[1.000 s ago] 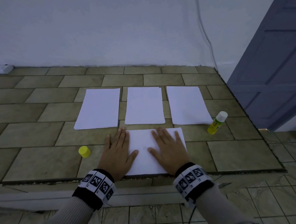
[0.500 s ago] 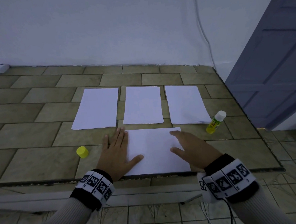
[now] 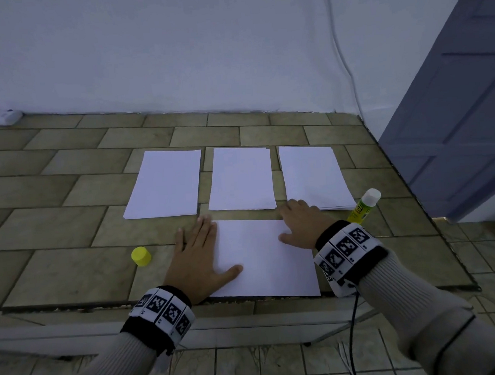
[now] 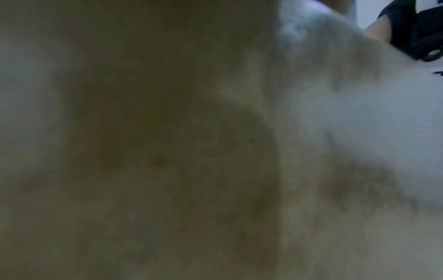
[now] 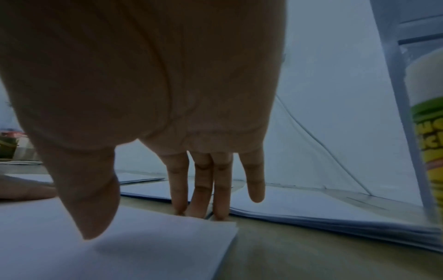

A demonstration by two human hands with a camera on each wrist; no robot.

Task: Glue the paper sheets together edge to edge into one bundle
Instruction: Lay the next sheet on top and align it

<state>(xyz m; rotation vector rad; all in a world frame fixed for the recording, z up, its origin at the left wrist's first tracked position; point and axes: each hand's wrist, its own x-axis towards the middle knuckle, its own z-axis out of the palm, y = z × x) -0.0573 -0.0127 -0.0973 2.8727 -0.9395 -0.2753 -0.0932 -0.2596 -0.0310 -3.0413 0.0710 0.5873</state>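
1. Paper sheets lie on a tiled table (image 3: 54, 228). One near sheet (image 3: 262, 259) lies close to the front edge, and three piles sit in a row behind it: a left pile (image 3: 163, 183), a middle pile (image 3: 241, 177) and a right pile (image 3: 312, 177).
2. From the head view, the left hand (image 3: 198, 257) lies flat with straight fingers. Its thumb rests on the left part of the near sheet, and its fingers rest on the table just beside the sheet. Its grip is wide open and holds nothing.
3. From the head view, the right hand (image 3: 301, 227) is at the far right corner of the near sheet, but its fingertips are hard to see there.
4. The right wrist view shows more. The fingers (image 5: 201, 189) point down, and their tips touch the table at the corner of the near sheet (image 5: 120, 242), next to the right pile (image 5: 311, 210). The thumb hangs over the sheet. This grip is open too and holds nothing.
5. The left wrist view is blurry, brown and white, so nothing is clear in it.
6. A glue stick (image 3: 363, 206) with a white top stands just right of the right pile. The right wrist view shows its green and yellow label (image 5: 429, 132) up close.
7. A yellow cap (image 3: 141, 256) sits on the table left of the left hand.
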